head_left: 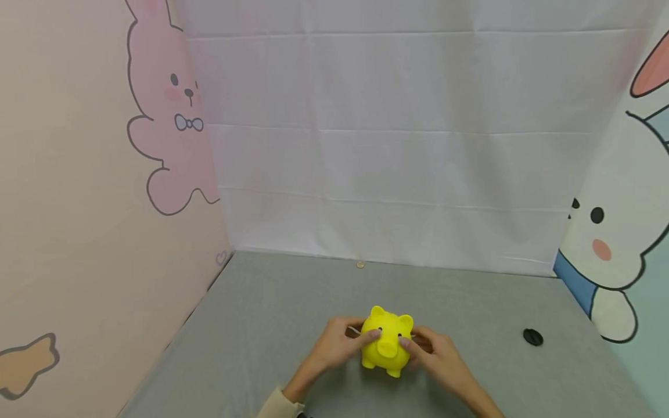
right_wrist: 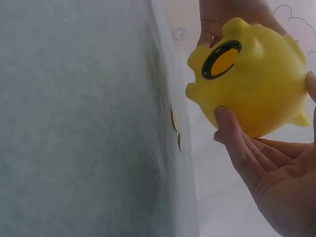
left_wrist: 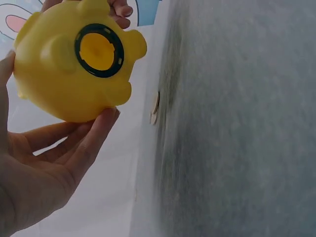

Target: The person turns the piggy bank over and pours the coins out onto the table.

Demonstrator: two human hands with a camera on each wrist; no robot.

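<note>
A yellow piggy bank (head_left: 385,350) is held up off the table between both hands, its snout facing the head camera. My left hand (head_left: 337,343) grips its left side, thumb on the face near one eye. On the other side my right hand (head_left: 438,355) grips it, thumb beside the snout. In the left wrist view, the belly has a round hole rimmed by a black ring (left_wrist: 78,48); no cover sits in it. Below the piggy bank, coins (right_wrist: 175,120) lie on the table, hidden from the head view.
A black round plug (head_left: 533,337) lies at the right of the grey table (head_left: 272,302). Near the back edge lies a single coin (head_left: 360,265). A white cloth (head_left: 397,151) hangs behind, with cartoon-printed walls on both sides.
</note>
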